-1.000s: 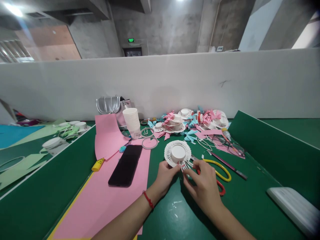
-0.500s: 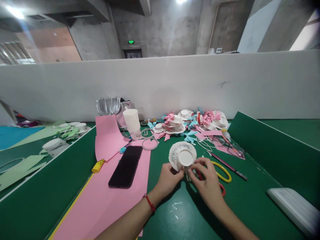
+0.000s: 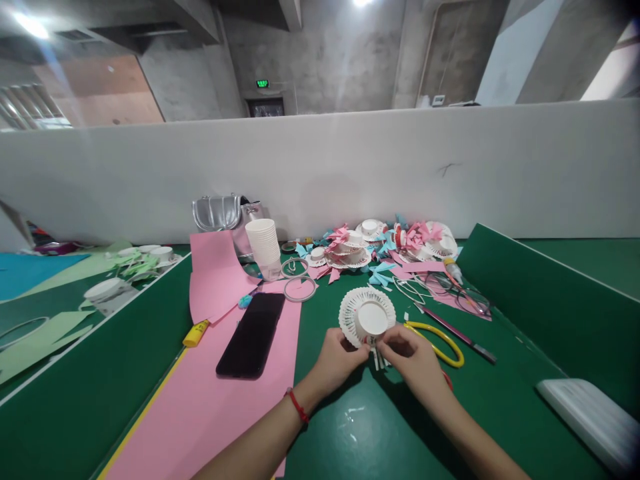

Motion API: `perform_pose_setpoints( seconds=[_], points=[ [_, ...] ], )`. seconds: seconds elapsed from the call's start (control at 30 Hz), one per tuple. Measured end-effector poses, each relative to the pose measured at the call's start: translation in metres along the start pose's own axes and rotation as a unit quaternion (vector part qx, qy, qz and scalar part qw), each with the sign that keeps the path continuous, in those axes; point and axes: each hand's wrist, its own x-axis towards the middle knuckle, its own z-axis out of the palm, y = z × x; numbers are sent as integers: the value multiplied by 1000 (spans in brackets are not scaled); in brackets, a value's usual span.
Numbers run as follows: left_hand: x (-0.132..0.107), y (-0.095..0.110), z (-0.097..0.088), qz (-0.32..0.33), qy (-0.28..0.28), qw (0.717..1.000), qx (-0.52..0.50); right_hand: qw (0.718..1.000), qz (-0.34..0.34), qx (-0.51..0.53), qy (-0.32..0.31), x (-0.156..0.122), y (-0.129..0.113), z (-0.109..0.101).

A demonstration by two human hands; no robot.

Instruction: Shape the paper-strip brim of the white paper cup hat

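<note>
A white paper cup (image 3: 372,317), its wall cut into strips that fan out into a woven, hat-like rim, is held base up above the green table. My left hand (image 3: 340,359) pinches the rim's near left edge between thumb and fingers. At the near right edge, my right hand (image 3: 411,357) has thumb and fingertips closed on the cup's strips. A few loose strips (image 3: 380,361) hang down between the two hands. Scissors with a yellow handle (image 3: 445,347) lie beside my right hand, partly hidden by it; a bit of red shows behind the wrist.
Left are a black phone (image 3: 251,335) on pink paper (image 3: 165,413), a glue tube (image 3: 196,333), tape rings (image 3: 300,289) and stacked paper cups (image 3: 263,243). Behind lie finished cup hats with bows (image 3: 350,252). A pen (image 3: 457,333), glasses (image 3: 467,301) and a white keyboard-like object (image 3: 590,417) are right.
My right hand has shifted slightly, its fingers now closer to the cup's near edge. More loose strips show below the rim. The left hand stays nearly in place.
</note>
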Motion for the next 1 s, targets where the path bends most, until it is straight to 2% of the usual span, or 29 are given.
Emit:
perform_pose_setpoints(
  seconds=[0.2,0.43,0.67,0.87,1.0],
  points=[
    [-1,1,2,12,-27,999,-19,998,13,25,48,-1,-5,2],
    [0,0,1,-17,-10,999,-38,998,16,50,23,-1,-2,3],
    [0,1,-2,-19,-40,998,-49,997,36,56,43,0,-2,-1],
    [1,-1,-4,-26,3,999,-22,996,44,62,47,1,-4,-2],
    [0,0,-2,-31,0,999,-28,996,39,69,49,1,-4,-1]
  ],
)
